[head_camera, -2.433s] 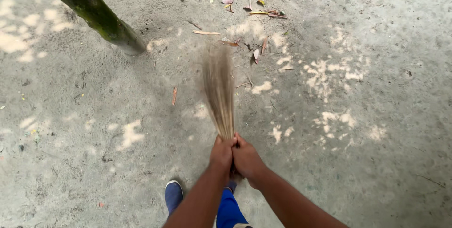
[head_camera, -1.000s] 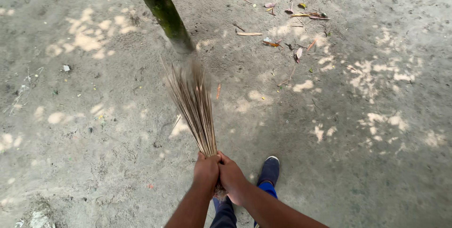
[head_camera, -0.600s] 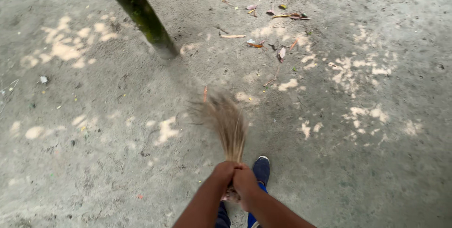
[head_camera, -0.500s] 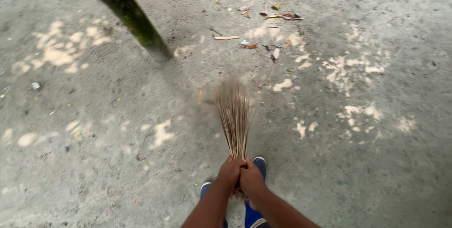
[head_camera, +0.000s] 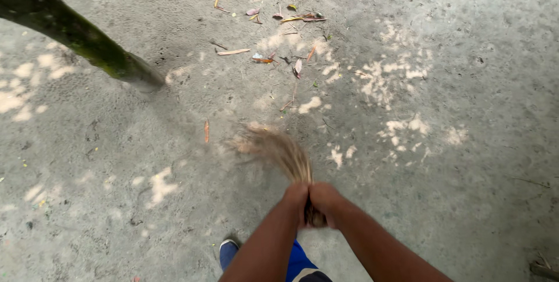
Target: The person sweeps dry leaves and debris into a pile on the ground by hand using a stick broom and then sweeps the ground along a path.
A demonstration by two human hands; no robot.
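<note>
My left hand (head_camera: 295, 199) and my right hand (head_camera: 325, 200) are clenched side by side around the bound end of a broom (head_camera: 278, 152) made of thin brown sticks — the knuckles touch each other, and the butt of the bundle shows dark just below them. The bristles fan out up and to the left from my grip, blurred, with their tips down on the concrete ground (head_camera: 466, 200) near the middle of the view. Just left of the tips lies a single narrow dry leaf (head_camera: 206, 131), apart from the bristles. Farther up, toward the top edge, a loose scatter of dry leaves (head_camera: 262, 37) and twigs is spread over the concrete, well apart from the broom. A mossy, dark green tree trunk (head_camera: 75, 31) slants in from the top left corner and meets the ground up and to the left of the bristles. Pale patches of sunlight (head_camera: 390, 78) dapple the grey surface on the right and on the left. Below my forearms, at the bottom edge, the toe of my blue shoe (head_camera: 228, 253) rests on the concrete — beside it a bit of my blue trouser leg (head_camera: 300, 258) shows.
</note>
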